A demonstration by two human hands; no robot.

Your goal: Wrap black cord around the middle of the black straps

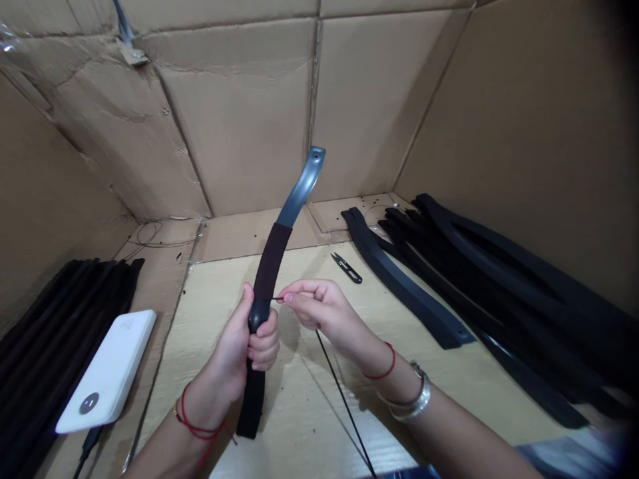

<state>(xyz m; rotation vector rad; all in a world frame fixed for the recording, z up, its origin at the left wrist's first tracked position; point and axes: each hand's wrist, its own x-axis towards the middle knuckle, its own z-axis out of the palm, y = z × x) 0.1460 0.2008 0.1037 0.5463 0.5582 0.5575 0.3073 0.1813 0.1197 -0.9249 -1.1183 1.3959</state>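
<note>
Near the middle, my left hand (257, 342) is wrapped round a long curved black strip (300, 193), which stands tilted with its glossy upper end leaning right. A dark brown fabric sleeve (272, 263) covers the strip's middle, above a rounded black bulge (258, 314). My right hand (312, 305) is closed in a pinch on a thin dark cord (277, 299) at the sleeve's lower edge. A longer length of dark cord (344, 402) hangs below that hand toward the front edge.
Small black thread snips (346, 268) lie on the pale board (210, 299). Black curved strips (404, 283) are piled at right, dark strips (74, 319) at left. A white power bank (110, 372) with a cable lies at left. Cardboard walls (239, 106) surround the workspace.
</note>
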